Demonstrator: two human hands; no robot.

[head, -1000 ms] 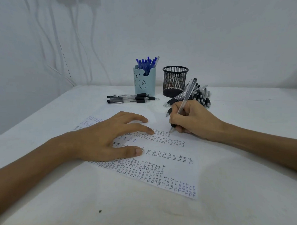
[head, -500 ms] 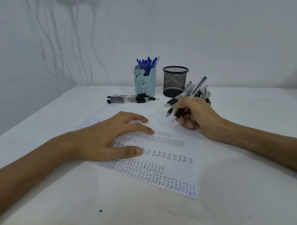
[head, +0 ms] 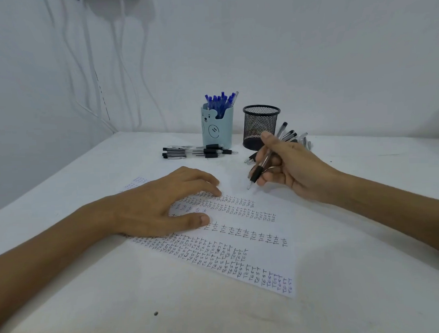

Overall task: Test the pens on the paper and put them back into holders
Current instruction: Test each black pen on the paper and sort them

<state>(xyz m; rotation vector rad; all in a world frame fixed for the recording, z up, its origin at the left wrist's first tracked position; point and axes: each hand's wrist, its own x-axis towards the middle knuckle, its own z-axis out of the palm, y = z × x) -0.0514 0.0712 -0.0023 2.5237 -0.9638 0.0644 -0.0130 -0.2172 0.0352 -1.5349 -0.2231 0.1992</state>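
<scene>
White surface [head: 345,299], paper [head: 254,243] at centre under flat, open left hand [head: 162,206]. Right hand [head: 289,171] closed around black pen [head: 260,170], tip just above paper, centre right.

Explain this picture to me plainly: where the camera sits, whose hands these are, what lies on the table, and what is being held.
There is no machine. The camera is worn on a person's head, looking down at their two bare hands. The left hand lies flat on the paper, which is covered with small written test words. The right hand holds a black pen, tip just above the sheet. Behind stand a blue bear holder of blue pens, a black mesh holder, and loose black pens on the table.
</scene>
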